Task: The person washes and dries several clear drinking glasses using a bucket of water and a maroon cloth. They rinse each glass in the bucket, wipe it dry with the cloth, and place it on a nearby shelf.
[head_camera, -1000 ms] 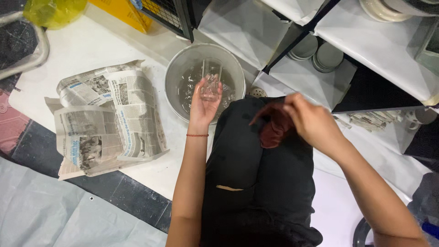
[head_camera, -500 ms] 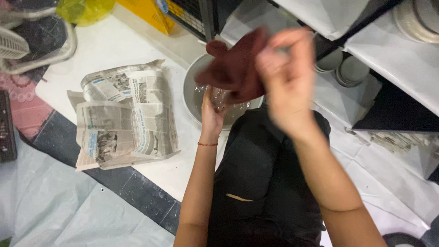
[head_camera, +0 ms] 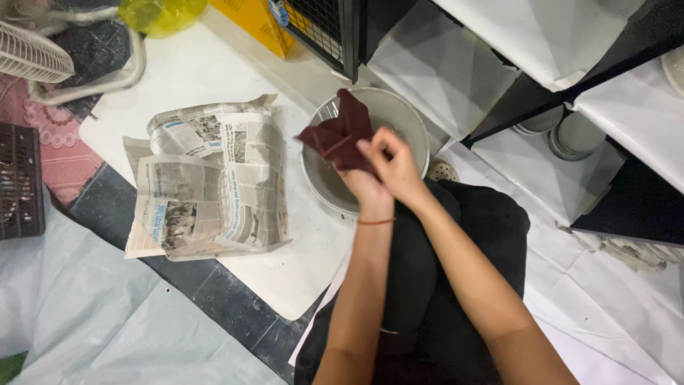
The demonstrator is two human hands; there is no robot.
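Both my hands meet over a round grey metal bowl (head_camera: 412,107) on the floor. My right hand (head_camera: 393,165) grips a dark red cloth (head_camera: 339,135) and presses it down onto my left hand (head_camera: 369,194). The left hand, with a red thread at the wrist, is largely covered by the right hand and the cloth. The small clear glass it held in the earlier frames is hidden under the cloth. My legs in black trousers (head_camera: 427,285) are folded just behind the bowl.
Crumpled newspaper bundles (head_camera: 210,182) lie left of the bowl on a white sheet (head_camera: 178,71). A white fan (head_camera: 35,53) and a dark crate (head_camera: 18,178) are at far left. Black shelves with white paper (head_camera: 499,43) and stacked plates (head_camera: 570,135) stand to the right.
My right hand lifted the red cloth from my lap, swung it up over the bowl, and brought it down onto the glass in my left hand. The view shifted slightly.
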